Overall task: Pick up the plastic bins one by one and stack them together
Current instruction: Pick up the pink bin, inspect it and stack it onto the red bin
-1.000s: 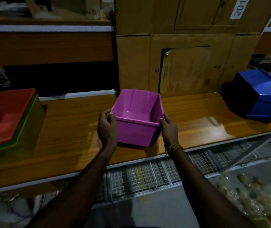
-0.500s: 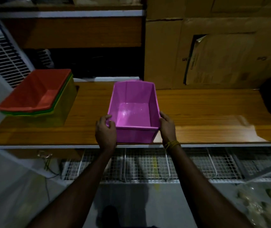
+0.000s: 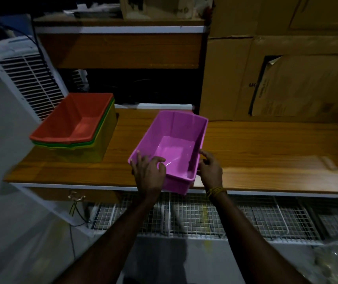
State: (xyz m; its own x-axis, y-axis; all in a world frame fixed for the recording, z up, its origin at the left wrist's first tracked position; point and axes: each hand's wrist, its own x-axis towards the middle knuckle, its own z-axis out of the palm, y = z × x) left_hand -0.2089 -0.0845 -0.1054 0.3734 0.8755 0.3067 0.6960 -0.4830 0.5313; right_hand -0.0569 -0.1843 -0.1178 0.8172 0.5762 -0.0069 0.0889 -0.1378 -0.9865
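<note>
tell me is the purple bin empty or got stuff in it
Empty. The purple bin is open side up and its glossy floor shows bare, with nothing inside; the left hand and right hand grip its near corners.

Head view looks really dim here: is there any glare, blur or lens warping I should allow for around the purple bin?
Head view: dark overall, corners nearly black; a glossy highlight on the purple bin floor and a pale sheen on the wooden shelf at right; both hands, left hand and right hand, slightly soft; wide-angle bending tilts the white grille at left.

Both hands, left hand (image 3: 149, 173) and right hand (image 3: 211, 171), grip an open purple plastic bin (image 3: 172, 144) above the wooden shelf (image 3: 266, 152), beside the stacked red-topped bins (image 3: 71, 124)
</note>
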